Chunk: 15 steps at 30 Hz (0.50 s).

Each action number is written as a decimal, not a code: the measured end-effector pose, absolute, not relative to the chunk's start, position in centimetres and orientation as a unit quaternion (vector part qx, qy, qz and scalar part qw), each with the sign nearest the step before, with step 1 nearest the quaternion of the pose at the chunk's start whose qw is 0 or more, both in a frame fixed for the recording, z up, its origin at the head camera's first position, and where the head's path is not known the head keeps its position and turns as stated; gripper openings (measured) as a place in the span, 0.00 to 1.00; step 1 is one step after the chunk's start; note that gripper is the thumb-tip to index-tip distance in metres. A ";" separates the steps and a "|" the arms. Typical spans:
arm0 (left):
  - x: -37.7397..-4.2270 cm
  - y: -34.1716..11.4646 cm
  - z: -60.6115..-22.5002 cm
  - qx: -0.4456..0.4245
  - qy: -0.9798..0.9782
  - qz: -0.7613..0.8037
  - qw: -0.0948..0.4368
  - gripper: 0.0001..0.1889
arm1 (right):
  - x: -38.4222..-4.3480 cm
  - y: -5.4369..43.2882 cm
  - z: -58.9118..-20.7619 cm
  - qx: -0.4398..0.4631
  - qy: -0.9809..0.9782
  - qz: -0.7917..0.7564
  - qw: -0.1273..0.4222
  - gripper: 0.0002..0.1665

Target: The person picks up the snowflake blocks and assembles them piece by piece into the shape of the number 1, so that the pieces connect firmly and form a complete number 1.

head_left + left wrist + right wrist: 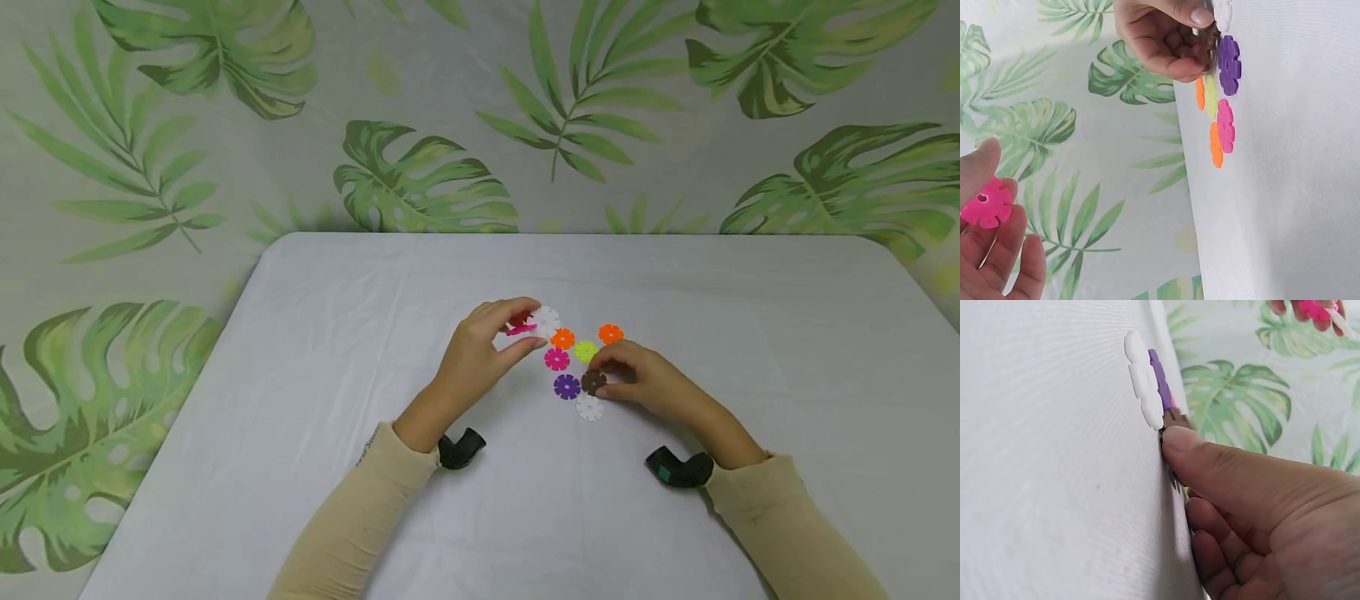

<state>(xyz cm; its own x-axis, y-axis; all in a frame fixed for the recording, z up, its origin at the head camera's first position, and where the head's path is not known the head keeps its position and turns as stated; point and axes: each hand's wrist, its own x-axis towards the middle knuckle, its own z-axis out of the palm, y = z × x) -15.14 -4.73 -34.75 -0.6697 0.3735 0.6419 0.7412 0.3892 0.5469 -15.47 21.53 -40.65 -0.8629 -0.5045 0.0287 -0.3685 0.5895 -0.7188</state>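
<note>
1. The left hand (477,342) is narrowed to a pinch, thumb and fingers holding a bright pink disc (992,211), with a large white disc (547,320) at its fingertips
2. These two stand at an angle to each other, so they may be slotted together; a dark red patch (518,318) inside the left hand is too hidden to tell what it is
3. The left hand's grip, judging by how the fingers lie, steadies the pink disc and leaves the white one exposed beyond the fingertips
4. The right hand (648,379) pinches a brown disc (594,382) low, just by the counter, likely because a thin flat piece is easiest to take by its rim; whether it is clear of the cloth I cannot tell
5. Just left of the right fingertips lies a purple disc (567,387), below the right thumb a small white disc (590,407), and just beyond the fingers a yellow-green disc (586,352)
6. An orange disc (562,338) and a loose pink disc (557,359) lie right of the left thumb; another orange one (611,333) lies beyond the right knuckles
7. Under both hands the counter (300,375) wears a lightly creased white cloth, with a leaf-printed backdrop (427,50) beyond
</note>
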 end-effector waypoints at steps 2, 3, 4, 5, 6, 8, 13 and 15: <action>-15.1 -4.7 -34.8 -0.345 -0.806 -0.431 0.212 0.22 | -15.4 21.5 -40.5 -0.236 0.884 -0.394 0.092 0.14; -15.1 -4.7 -34.8 -0.345 -0.806 -0.431 0.212 0.22 | -15.3 21.5 -40.4 -0.231 0.881 -0.403 0.092 0.14; -15.1 -4.7 -34.8 -0.345 -0.807 -0.431 0.211 0.22 | -15.3 21.5 -40.4 -0.227 0.878 -0.411 0.092 0.12; -15.1 -4.7 -34.8 -0.346 -0.807 -0.430 0.210 0.22 | -15.3 21.5 -40.3 -0.224 0.876 -0.417 0.090 0.11; -15.1 -4.7 -34.8 -0.346 -0.807 -0.430 0.210 0.22 | -15.3 21.5 -40.2 -0.221 0.875 -0.422 0.087 0.10; -15.1 -4.7 -34.8 -0.347 -0.807 -0.430 0.209 0.22 | -15.3 21.5 -40.0 -0.214 0.874 -0.429 0.082 0.09; -15.1 -4.8 -34.8 -0.350 -0.805 -0.430 0.211 0.22 | -15.6 21.5 -39.5 -0.191 0.870 -0.449 0.068 0.11; -15.1 -4.8 -34.8 -0.350 -0.805 -0.430 0.212 0.22 | -15.6 21.5 -39.1 -0.188 0.861 -0.468 0.062 0.11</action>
<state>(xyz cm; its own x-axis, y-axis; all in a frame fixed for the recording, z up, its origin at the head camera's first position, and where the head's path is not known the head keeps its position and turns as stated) -15.09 -4.82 -34.82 -0.6645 0.3811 0.6428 0.7462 0.3845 0.5434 -15.61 21.48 -39.13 -0.9218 -0.3814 0.0693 -0.2658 0.4919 -0.8291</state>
